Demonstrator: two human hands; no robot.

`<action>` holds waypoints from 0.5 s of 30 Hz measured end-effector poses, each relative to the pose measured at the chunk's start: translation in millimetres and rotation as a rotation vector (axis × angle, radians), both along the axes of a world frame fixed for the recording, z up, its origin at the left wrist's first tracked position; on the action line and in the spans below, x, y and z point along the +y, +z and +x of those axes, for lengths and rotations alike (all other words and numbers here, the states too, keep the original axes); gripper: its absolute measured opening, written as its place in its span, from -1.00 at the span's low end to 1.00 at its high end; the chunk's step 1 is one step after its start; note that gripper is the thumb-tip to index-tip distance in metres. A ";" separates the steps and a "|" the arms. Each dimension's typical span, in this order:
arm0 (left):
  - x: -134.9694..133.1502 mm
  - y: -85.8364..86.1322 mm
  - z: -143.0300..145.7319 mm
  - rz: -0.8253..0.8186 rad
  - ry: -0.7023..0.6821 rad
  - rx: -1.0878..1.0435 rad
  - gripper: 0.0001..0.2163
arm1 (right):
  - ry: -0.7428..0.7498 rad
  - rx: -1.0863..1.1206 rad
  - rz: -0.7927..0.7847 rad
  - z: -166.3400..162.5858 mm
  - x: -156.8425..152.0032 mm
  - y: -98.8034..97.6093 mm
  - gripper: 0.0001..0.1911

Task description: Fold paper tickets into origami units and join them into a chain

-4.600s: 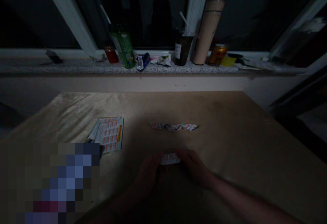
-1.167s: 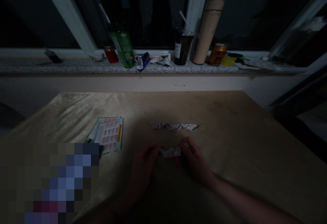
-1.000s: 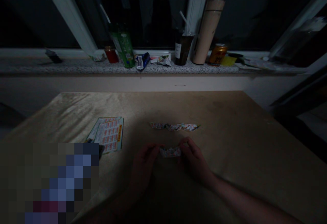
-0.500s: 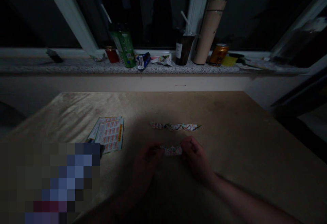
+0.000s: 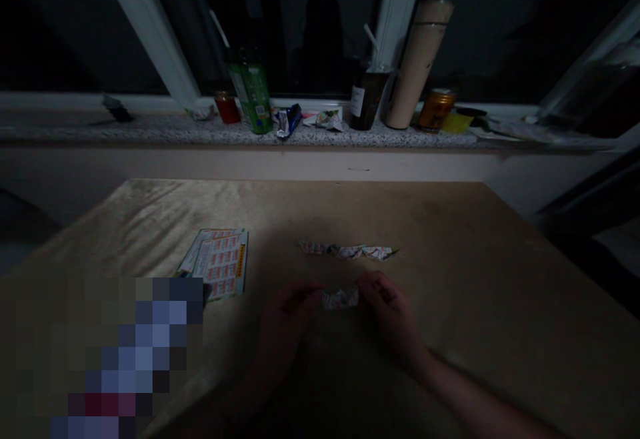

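Note:
Between my two hands is a small folded paper piece with printing on it. My left hand pinches its left end, and my right hand pinches its right end. Just beyond them, several similar folded paper pieces lie in a row on the tabletop. Flat printed cards with rows of red print overlap to the left of my left hand. The light is dim, so the exact folds are hard to make out.
A pixelated area covers the lower left. Along the granite windowsill stand a green bottle, a red jar, a dark cup with a straw, a tall pink flask and an orange can. Crumpled wrappers lie among them.
The whole view has shifted slightly, so everything sits a little further right. Both hands still pinch the folded paper, which looks slightly more tilted.

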State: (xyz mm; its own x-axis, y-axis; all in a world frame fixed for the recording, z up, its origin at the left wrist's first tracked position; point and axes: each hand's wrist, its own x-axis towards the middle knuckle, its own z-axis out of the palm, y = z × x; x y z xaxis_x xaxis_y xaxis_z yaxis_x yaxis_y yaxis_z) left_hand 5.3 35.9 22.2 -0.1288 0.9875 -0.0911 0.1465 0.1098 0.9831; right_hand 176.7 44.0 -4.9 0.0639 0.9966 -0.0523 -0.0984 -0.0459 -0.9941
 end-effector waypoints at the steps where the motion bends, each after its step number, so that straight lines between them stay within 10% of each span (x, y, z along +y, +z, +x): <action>1: 1.3 1.1 -1.6 0.006 0.002 0.004 -0.86 | 0.000 -0.038 0.013 -0.4 1.0 2.4 -0.81; 15: 28.4 -6.1 -26.4 0.102 0.086 0.164 -0.85 | 0.033 -0.525 0.348 -16.6 41.0 8.9 -0.87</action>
